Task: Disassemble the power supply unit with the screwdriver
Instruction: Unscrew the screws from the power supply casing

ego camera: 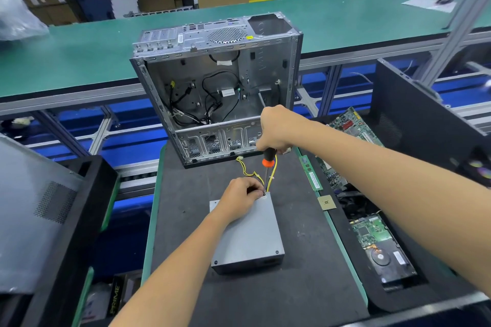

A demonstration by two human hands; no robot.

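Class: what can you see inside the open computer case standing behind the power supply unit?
Inside the computer case, loose black cables hang against bare metal panels. The right hand gripping the screwdriver covers its lower right corner.

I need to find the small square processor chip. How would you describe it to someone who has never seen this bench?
Start at the grey power supply unit lying flat on the dark mat in the middle. Look to its right, at the mat's green edge, just below the long green memory stick. The processor chip is the small gold-coloured square there, lying alone, unlike the green circuit boards beyond it.

Grey power supply unit [249, 231] with yellow wires [248, 171], black-and-orange screwdriver [267, 160], dark mat [305, 273], green conveyor [79, 53]
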